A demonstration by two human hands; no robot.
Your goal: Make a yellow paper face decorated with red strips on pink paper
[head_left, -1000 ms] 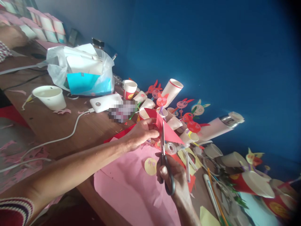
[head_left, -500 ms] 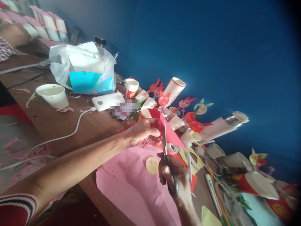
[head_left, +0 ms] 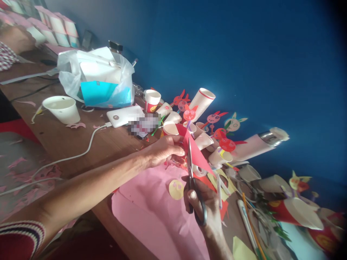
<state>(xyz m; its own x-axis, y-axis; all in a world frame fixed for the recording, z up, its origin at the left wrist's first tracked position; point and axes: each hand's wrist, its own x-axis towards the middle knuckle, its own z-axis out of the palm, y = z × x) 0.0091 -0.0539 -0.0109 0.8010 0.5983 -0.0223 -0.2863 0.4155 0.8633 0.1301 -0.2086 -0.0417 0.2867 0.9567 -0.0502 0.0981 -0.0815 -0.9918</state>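
My left hand (head_left: pixel 165 150) pinches a piece of red paper (head_left: pixel 199 160) by its left side. In my right hand (head_left: pixel 207 204) is a pair of scissors (head_left: pixel 190 160) with black handles, its blades pointing up and lying against the red paper. The blades look nearly closed, and the far fingers of my right hand are hidden behind the handles. Below the hands a pink sheet (head_left: pixel 151 216) covers the table's front. A pale yellow paper disc (head_left: pixel 176 189) with small pink spots lies on it, just left of the scissors.
Paper cups with red rabbit-like cutouts (head_left: pixel 227 145) stand behind my hands. A pink thermos (head_left: pixel 249 148) leans at the right. Further left are a white power bank (head_left: pixel 124 116), a white cup (head_left: pixel 62 109) and a plastic bag (head_left: pixel 67 70). Another person's hand (head_left: pixel 20 38) shows far left.
Almost nothing differs. The scissors and both hands keep their places; the red paper's lower right tip sits very slightly further left, and the whole view has shifted a little.
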